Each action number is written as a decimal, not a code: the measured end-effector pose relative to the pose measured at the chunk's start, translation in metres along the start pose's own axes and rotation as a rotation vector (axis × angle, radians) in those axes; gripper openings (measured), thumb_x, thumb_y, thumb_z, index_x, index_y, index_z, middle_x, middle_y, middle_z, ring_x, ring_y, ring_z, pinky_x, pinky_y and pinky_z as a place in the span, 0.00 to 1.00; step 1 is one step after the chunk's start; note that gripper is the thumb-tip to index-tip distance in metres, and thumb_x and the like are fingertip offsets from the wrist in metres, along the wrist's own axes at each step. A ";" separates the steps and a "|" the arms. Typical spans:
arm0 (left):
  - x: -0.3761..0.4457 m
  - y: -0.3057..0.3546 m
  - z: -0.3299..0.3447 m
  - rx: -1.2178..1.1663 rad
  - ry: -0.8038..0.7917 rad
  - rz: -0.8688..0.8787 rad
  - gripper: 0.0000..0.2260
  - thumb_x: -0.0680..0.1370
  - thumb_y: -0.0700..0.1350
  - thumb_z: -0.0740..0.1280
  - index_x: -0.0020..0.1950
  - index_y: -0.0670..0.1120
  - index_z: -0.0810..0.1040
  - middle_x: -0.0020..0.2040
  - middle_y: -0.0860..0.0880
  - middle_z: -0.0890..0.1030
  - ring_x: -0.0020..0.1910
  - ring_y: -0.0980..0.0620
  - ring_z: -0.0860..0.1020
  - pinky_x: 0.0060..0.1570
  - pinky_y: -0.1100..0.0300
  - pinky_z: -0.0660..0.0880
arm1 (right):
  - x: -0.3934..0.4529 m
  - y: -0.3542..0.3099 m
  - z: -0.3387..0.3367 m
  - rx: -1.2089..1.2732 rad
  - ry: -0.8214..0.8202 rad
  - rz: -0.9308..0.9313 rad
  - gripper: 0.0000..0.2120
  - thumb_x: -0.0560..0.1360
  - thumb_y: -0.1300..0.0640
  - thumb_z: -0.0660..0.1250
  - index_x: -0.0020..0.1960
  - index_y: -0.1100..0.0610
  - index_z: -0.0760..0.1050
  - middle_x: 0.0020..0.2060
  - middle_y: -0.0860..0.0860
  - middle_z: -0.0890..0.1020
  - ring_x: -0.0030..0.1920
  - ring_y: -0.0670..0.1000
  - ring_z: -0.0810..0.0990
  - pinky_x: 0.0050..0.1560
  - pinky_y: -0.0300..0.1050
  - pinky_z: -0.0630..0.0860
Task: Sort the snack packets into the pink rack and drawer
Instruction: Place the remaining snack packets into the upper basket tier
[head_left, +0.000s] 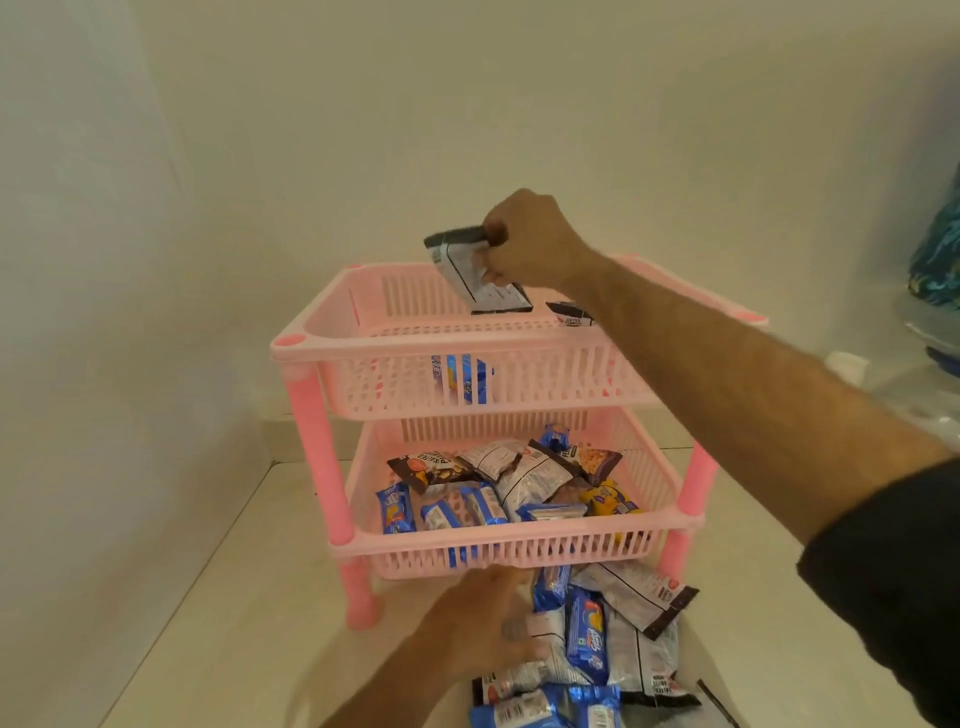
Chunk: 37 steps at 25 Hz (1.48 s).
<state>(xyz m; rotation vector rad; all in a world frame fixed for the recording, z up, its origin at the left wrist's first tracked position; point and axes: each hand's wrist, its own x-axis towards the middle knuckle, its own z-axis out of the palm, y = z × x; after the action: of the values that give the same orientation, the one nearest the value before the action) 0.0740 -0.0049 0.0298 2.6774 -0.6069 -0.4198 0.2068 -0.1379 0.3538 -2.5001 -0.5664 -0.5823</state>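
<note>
A pink two-tier rack (311, 345) stands on a pale counter. My right hand (535, 241) holds a black-and-silver peanut packet (475, 270) by its top edge over the top basket. Another peanut packet (571, 313) lies in that basket, and a blue biscuit packet (460, 379) shows through its front wall. The lower basket (519, 551) holds several blue, silver and brown packets. My left hand (483, 618) is blurred, low in front of the rack, fingers spread against a pile of loose packets (613, 644). I see nothing gripped in it.
White walls close in behind and to the left of the rack. A blue patterned object (937, 249) and a white item (847, 364) sit at the right edge. The counter's front edge runs along the lower left.
</note>
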 end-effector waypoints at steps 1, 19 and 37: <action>0.003 -0.002 0.004 0.023 -0.038 -0.005 0.35 0.70 0.65 0.73 0.71 0.53 0.65 0.68 0.52 0.72 0.65 0.49 0.71 0.64 0.48 0.72 | 0.002 0.001 0.009 -0.177 -0.027 -0.020 0.05 0.72 0.63 0.69 0.45 0.64 0.82 0.39 0.57 0.84 0.39 0.56 0.83 0.40 0.45 0.78; -0.038 0.037 -0.061 -0.417 0.966 0.366 0.15 0.74 0.62 0.69 0.51 0.53 0.75 0.43 0.52 0.78 0.40 0.49 0.77 0.38 0.51 0.76 | -0.069 -0.026 -0.028 0.205 -0.070 -0.472 0.11 0.71 0.54 0.75 0.49 0.59 0.84 0.40 0.47 0.85 0.36 0.39 0.83 0.34 0.27 0.72; -0.013 0.045 -0.042 -0.564 1.008 0.450 0.10 0.73 0.50 0.72 0.49 0.57 0.72 0.41 0.57 0.77 0.39 0.57 0.76 0.37 0.60 0.77 | -0.042 -0.022 -0.047 0.831 -0.032 -0.218 0.09 0.70 0.67 0.74 0.40 0.58 0.76 0.28 0.56 0.78 0.24 0.54 0.74 0.22 0.40 0.71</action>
<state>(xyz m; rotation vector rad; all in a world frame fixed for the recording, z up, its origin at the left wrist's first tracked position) 0.0617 -0.0247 0.0882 1.7873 -0.5967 0.7354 0.1477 -0.1591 0.3777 -1.6759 -0.8826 -0.2888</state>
